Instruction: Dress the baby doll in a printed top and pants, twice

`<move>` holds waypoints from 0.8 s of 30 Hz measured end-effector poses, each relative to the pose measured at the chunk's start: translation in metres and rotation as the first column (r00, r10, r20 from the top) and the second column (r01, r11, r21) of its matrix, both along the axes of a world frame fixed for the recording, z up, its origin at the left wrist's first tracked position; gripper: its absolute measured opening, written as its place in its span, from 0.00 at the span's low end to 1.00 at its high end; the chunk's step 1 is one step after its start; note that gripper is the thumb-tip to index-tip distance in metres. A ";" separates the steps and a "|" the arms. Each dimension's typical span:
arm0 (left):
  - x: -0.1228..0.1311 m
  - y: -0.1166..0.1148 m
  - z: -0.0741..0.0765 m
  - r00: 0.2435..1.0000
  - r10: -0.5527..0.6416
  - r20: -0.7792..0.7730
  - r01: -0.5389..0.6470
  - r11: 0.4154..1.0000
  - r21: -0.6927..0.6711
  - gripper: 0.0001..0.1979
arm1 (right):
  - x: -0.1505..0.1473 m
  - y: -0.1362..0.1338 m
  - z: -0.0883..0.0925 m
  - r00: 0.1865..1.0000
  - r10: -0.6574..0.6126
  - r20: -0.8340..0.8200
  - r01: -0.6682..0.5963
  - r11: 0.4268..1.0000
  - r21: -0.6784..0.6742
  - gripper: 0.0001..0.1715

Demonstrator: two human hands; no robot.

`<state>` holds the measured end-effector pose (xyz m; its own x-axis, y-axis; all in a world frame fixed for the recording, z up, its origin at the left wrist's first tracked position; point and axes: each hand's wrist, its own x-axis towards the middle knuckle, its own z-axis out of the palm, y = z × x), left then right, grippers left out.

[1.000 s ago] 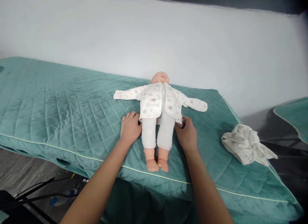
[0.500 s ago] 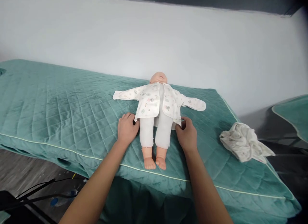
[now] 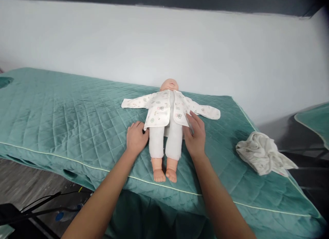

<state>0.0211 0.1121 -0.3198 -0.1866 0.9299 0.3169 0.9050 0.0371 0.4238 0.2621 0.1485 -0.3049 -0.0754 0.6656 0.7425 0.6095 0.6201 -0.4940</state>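
A baby doll point(image 3: 170, 143) lies on its back, head toward the wall and bare feet toward me. Its body and upper legs are white. A white printed baby jacket point(image 3: 157, 114) is on it, arms spread out, the front hanging apart down the middle. My left hand point(image 3: 137, 138) rests on the bed, thumb and fingers closed at the jacket's lower corner on the left. On the other side, my right hand point(image 3: 195, 134) has its fingers extended and apart, touching the jacket's side edge near the hem; part of its fingertips is hidden by the cloth.
A green quilted cover point(image 3: 77, 129) spreads over the bed, against a white wall point(image 3: 154, 43). Crumpled white cloth point(image 3: 263, 153) lies near the right edge. Down at the lower left are a dark frame with cables point(image 3: 38, 211) and a plastic bottle point(image 3: 60, 216) on the floor.
My right hand has let go of the jacket's hem corner and moved up along its side, fingers straightening. My left hand stays at the hem. The view has shifted slightly.
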 end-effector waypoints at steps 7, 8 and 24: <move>0.000 -0.002 0.002 0.999 -0.006 0.035 0.006 1.000 -0.005 0.11 | -0.015 0.009 0.004 0.969 0.246 -0.033 -0.246 0.969 0.008 0.25; 0.000 -0.001 0.002 0.999 -0.006 0.034 0.007 1.000 -0.007 0.11 | -0.014 0.008 0.003 0.965 0.261 -0.032 -0.262 0.965 -0.005 0.24; -0.003 0.000 0.000 0.998 -0.018 0.060 0.018 1.000 0.001 0.12 | -0.014 -0.008 0.008 0.949 0.316 0.017 -0.312 0.943 -0.118 0.21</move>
<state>0.0184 0.1119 -0.3194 -0.1884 0.9332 0.3060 0.8784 0.0207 0.4775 0.2480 0.1407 -0.2966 -0.3188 0.6826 0.6576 0.4114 0.7247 -0.5528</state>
